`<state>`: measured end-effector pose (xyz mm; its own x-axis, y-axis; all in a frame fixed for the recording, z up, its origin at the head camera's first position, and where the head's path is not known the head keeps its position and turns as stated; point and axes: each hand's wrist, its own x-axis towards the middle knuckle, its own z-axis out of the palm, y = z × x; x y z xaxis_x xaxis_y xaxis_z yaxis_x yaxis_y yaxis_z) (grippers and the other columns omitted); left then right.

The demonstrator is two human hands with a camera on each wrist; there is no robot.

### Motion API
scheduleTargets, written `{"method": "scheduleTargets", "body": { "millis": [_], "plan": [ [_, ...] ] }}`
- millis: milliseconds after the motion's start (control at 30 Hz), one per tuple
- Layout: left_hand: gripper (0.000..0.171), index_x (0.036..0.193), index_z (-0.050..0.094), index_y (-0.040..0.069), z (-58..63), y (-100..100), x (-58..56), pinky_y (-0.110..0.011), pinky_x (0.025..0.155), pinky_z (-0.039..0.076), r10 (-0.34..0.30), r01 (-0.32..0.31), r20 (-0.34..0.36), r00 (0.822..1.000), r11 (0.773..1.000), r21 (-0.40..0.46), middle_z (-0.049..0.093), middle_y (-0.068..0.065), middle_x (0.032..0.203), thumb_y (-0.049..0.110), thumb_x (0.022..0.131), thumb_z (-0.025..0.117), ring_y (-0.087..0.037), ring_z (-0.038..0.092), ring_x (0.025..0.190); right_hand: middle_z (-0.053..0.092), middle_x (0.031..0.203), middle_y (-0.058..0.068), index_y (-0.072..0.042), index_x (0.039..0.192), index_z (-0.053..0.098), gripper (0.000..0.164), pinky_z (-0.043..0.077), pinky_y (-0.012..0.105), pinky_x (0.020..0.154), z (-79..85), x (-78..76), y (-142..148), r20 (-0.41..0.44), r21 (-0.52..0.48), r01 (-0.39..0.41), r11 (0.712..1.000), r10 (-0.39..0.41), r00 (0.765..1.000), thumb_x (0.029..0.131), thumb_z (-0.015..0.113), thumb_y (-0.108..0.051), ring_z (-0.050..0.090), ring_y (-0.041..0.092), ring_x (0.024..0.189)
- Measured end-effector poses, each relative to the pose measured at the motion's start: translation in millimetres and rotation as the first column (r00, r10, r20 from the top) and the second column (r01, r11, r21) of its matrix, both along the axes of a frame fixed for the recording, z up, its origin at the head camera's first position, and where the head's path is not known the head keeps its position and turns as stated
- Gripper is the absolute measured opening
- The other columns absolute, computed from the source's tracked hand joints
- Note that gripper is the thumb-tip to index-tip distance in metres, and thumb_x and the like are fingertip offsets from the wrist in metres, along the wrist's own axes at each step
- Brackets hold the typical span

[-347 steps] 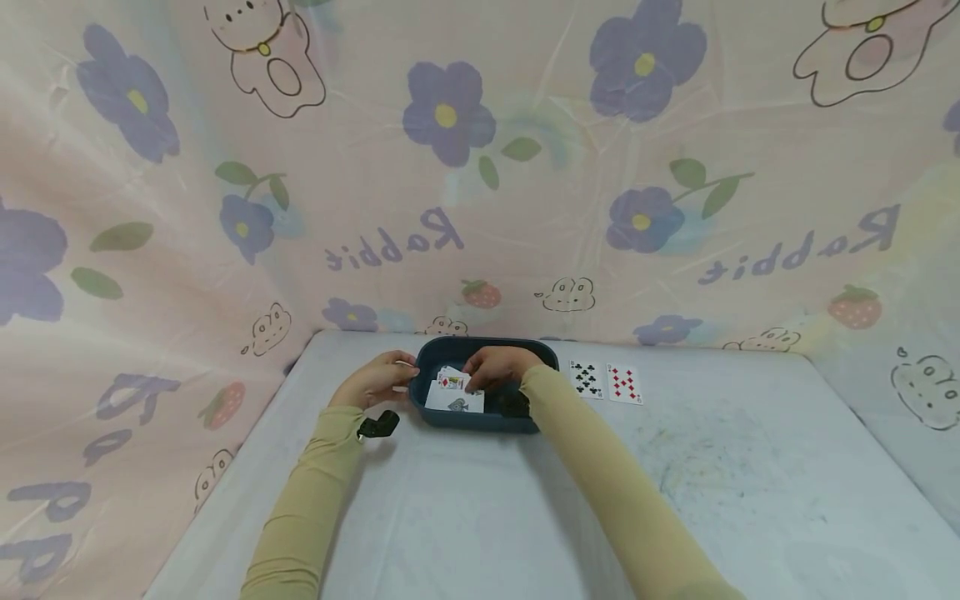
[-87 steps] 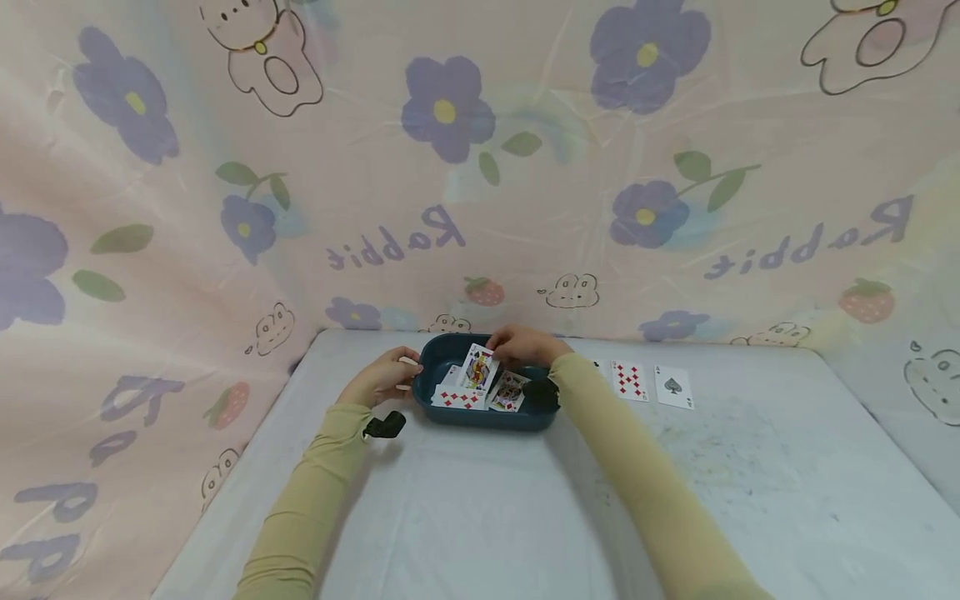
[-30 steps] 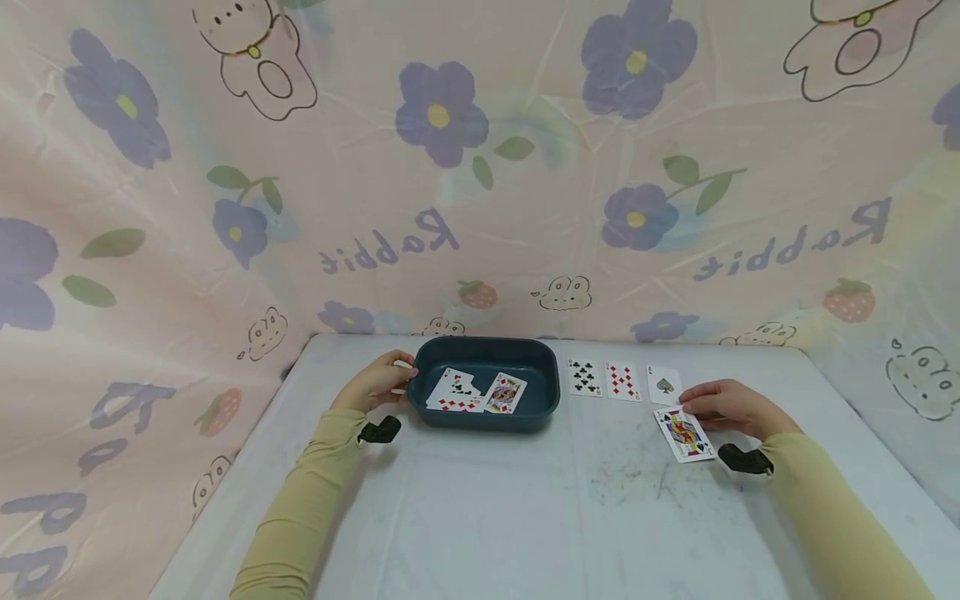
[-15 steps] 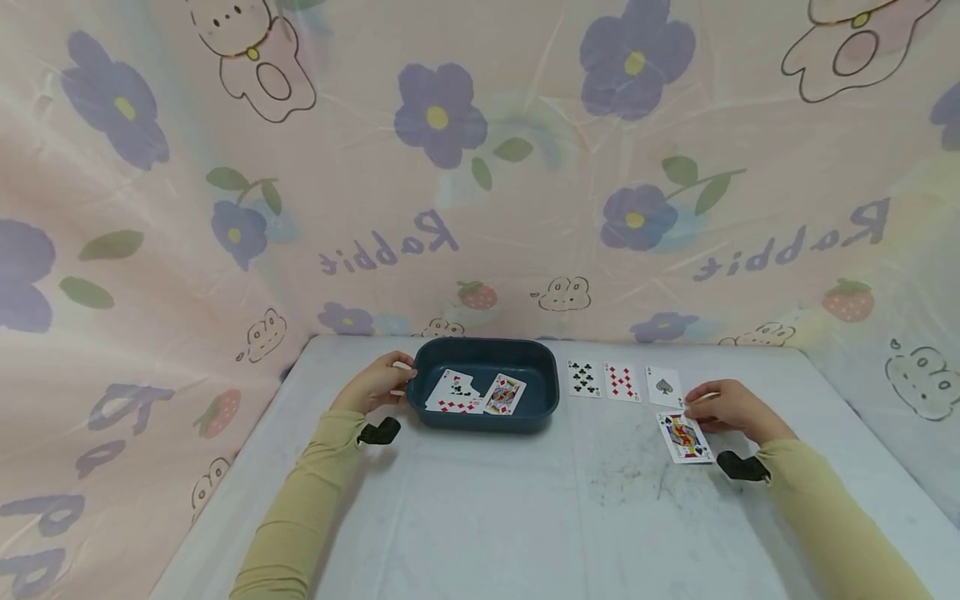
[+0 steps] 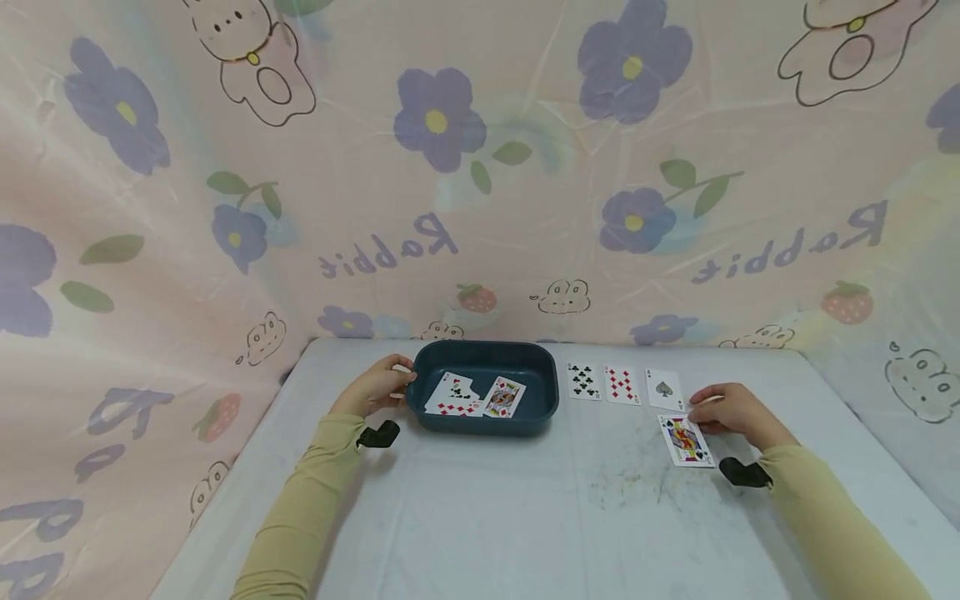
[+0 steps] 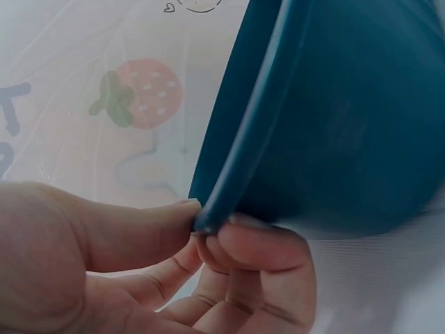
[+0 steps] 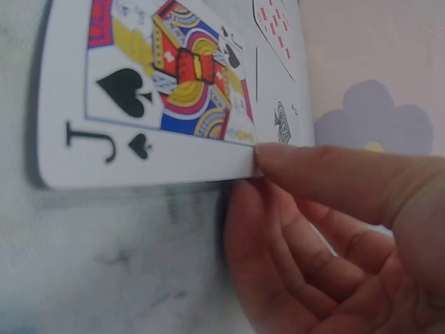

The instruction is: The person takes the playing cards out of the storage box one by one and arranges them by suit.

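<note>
My right hand [image 5: 727, 412] pinches the corner of a jack of spades [image 5: 686, 441] between thumb and fingers, low over the white table just in front of the ace of spades [image 5: 664, 391]. Close up in the right wrist view, the thumb lies on the face of the jack [image 7: 188, 76]. At the other side, my left hand [image 5: 375, 387] grips the left end of a dark teal tray [image 5: 486, 425]. Its thumb and curled fingers pinch the tray's rim [image 6: 243, 146] in the left wrist view. Inside the tray lie several face-up cards, among them a face card [image 5: 505, 397].
Right of the tray, a clubs card [image 5: 583, 381] and a diamonds card [image 5: 622, 385] lie in a row with the ace. A patterned cloth [image 5: 480, 208] hangs behind the table [image 5: 465, 517], whose surface has grey smudges at centre right.
My right hand took the jack of spades out of the tray and carried it right, to in front of the ace; it shifted slightly lately. The left hand stays at the tray.
</note>
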<state>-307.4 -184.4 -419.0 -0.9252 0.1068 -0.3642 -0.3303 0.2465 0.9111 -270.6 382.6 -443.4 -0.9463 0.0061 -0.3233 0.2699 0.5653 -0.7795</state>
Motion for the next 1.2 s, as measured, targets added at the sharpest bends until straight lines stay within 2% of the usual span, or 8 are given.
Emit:
{"method": "scheduleTargets", "body": {
  "millis": [200, 467, 567, 633, 700, 800, 1100, 1200],
  "plan": [
    [0.027, 0.124, 0.041, 0.003, -2.1, -0.1, 1.5, -0.034, 0.068, 0.048, -0.008, 0.008, 0.007, 1.0, 1.0, -0.003, 0.051, -0.016, 0.098, 0.008, 0.099, 0.05, -0.021, 0.052, 0.075, 0.065, 0.08, 0.006, 0.016, 0.112, 0.05, 0.038, 0.054, 0.032, 0.064, -1.7, 5.2, -4.3, 0.0, -0.016, 0.01, 1.0, -0.01, 1.0, 0.083, 0.069, 0.001, 0.061, 0.017, 0.071],
    [0.029, 0.126, 0.04, 0.002, -2.1, 0.1, 3.3, -0.032, 0.066, 0.047, -0.015, 0.015, -0.008, 1.0, 1.0, 0.011, 0.052, -0.015, 0.096, 0.008, 0.099, 0.05, -0.02, 0.052, 0.074, 0.063, 0.083, 0.007, 0.015, 0.114, 0.051, 0.036, 0.052, 0.031, 0.064, 1.8, 4.7, -5.4, -0.046, 0.047, 0.02, 0.999, -0.018, 0.999, 0.086, 0.067, -0.003, 0.06, 0.016, 0.07],
    [0.029, 0.126, 0.04, 0.001, -1.4, -1.5, 2.2, -0.032, 0.064, 0.046, -0.015, 0.016, -0.018, 1.0, 1.0, 0.023, 0.052, -0.015, 0.095, 0.007, 0.099, 0.05, -0.02, 0.052, 0.073, 0.065, 0.088, 0.009, 0.015, 0.119, 0.049, 0.039, 0.052, 0.03, 0.067, 2.0, -1.1, -7.4, -0.095, -0.012, 0.035, 0.999, -0.036, 0.995, 0.091, 0.063, -0.007, 0.061, 0.015, 0.073],
    [0.029, 0.126, 0.04, 0.001, -0.9, -2.4, 1.0, -0.031, 0.064, 0.046, -0.011, 0.012, -0.025, 1.0, 1.0, 0.028, 0.052, -0.015, 0.095, 0.008, 0.099, 0.05, -0.02, 0.051, 0.072, 0.066, 0.093, 0.009, 0.016, 0.125, 0.045, 0.043, 0.053, 0.03, 0.07, 1.6, -6.3, -9.5, -0.102, -0.094, 0.025, 0.995, -0.035, 0.994, 0.095, 0.058, -0.011, 0.063, 0.013, 0.077],
    [0.03, 0.127, 0.039, 0.001, -0.4, -2.9, 0.5, -0.031, 0.064, 0.046, -0.013, 0.014, -0.031, 0.999, 1.0, 0.025, 0.051, -0.016, 0.095, 0.008, 0.1, 0.049, -0.019, 0.051, 0.072, 0.066, 0.097, 0.01, 0.016, 0.129, 0.04, 0.046, 0.053, 0.03, 0.075, 0.8, -11.0, -12.0, -0.075, -0.189, 0.019, 0.982, -0.034, 0.997, 0.098, 0.054, -0.015, 0.065, 0.013, 0.081],
    [0.029, 0.125, 0.04, 0.001, -1.4, -2.8, 0.9, -0.031, 0.064, 0.046, -0.012, 0.012, -0.019, 1.0, 1.0, 0.02, 0.051, -0.015, 0.094, 0.008, 0.099, 0.05, -0.019, 0.051, 0.072, 0.066, 0.097, 0.009, 0.017, 0.131, 0.035, 0.048, 0.053, 0.031, 0.078, -1.1, -15.3, -15.0, -0.022, -0.256, 0.009, 0.967, -0.016, 1.0, 0.101, 0.049, -0.018, 0.065, 0.014, 0.084],
    [0.028, 0.125, 0.04, 0.001, -2.6, -1.2, 0.3, -0.03, 0.061, 0.046, 0.001, 0.0, -0.024, 1.0, 0.999, 0.035, 0.052, -0.015, 0.093, 0.006, 0.099, 0.05, -0.019, 0.052, 0.07, 0.065, 0.096, 0.009, 0.019, 0.13, 0.035, 0.048, 0.052, 0.03, 0.076, -0.4, -24.5, -14.0, -0.043, -0.219, -0.014, 0.976, 0.005, 0.999, 0.102, 0.044, -0.02, 0.064, 0.013, 0.083],
    [0.027, 0.123, 0.041, 0.002, -1.8, 0.1, 1.1, -0.03, 0.061, 0.046, 0.008, -0.007, -0.02, 1.0, 0.999, 0.034, 0.052, -0.014, 0.093, 0.006, 0.099, 0.05, -0.019, 0.052, 0.071, 0.063, 0.104, 0.016, 0.017, 0.132, 0.035, 0.05, 0.052, 0.031, 0.079, 6.4, -26.0, -17.2, -0.082, -0.191, -0.01, 0.982, -0.005, 0.997, 0.102, 0.043, -0.023, 0.064, 0.015, 0.088]
  ]
}}
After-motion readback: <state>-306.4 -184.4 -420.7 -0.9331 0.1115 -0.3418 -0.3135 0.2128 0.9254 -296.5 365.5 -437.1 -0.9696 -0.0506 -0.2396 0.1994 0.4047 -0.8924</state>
